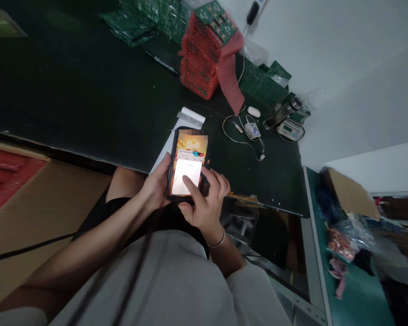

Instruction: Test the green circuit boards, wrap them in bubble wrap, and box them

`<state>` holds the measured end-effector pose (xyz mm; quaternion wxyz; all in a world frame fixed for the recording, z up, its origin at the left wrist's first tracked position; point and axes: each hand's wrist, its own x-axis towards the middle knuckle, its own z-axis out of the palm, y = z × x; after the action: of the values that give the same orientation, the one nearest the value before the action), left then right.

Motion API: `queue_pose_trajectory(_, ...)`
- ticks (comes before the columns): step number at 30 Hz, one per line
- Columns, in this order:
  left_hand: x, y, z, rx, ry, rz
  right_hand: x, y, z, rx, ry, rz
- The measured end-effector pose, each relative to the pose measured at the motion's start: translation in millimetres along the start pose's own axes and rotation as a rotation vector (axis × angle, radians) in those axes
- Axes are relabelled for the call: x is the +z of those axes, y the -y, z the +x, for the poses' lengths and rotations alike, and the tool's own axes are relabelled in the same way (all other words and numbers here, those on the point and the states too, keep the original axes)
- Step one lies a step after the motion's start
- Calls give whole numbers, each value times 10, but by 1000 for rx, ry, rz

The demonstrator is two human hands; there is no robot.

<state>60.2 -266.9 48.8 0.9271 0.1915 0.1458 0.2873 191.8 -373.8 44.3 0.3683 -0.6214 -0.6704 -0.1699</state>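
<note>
A smartphone point(189, 153) in a dark case, its screen lit, is held over my lap at the near edge of the dark work table point(71, 99). My left hand point(156, 185) grips its left side, fingers wrapped round the case. My right hand point(207, 199) cradles the lower right corner, and its thumb rests on the bright lower part of the screen. A metal bracelet circles my right wrist.
Red bubble-wrapped stacks of green circuit boards point(204, 54) stand at the back, with loose boards point(261, 83) beside them. A pen point(161, 62), white paper point(188, 118), cabled small device point(252, 130) and small scale point(290, 129) lie nearby. Cardboard box point(37, 208) left; cluttered green bench point(353, 271) right.
</note>
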Motion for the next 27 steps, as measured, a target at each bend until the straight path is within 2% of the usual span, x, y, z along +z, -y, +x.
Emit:
queue_pose_trajectory(3, 31, -36, 1, 32, 93, -4, -11, -31, -37, 51, -111, 43)
queue_pose_trajectory(6, 29, -56, 23, 45, 131, -26, -21, -20, -44, 61, -177, 71)
queue_pose_trajectory(12, -8, -40, 57, 15, 138, -47, 8, 97, -53, -28, 11, 31)
queue_pose_trajectory(15, -1, -50, 39, 25, 127, -64, 3, 81, -67, 16, -15, 109)
queue_pose_trajectory(19, 34, -87, -1, 13, 80, -78, -6, -11, -74, 168, -74, 273)
queue_pose_trajectory(22, 68, -101, -21, -9, 41, -65, 0, -65, -91, 214, -52, 321)
queue_pose_trajectory(27, 111, -90, -33, -24, 71, -49, -2, -87, -131, 239, -19, 320)
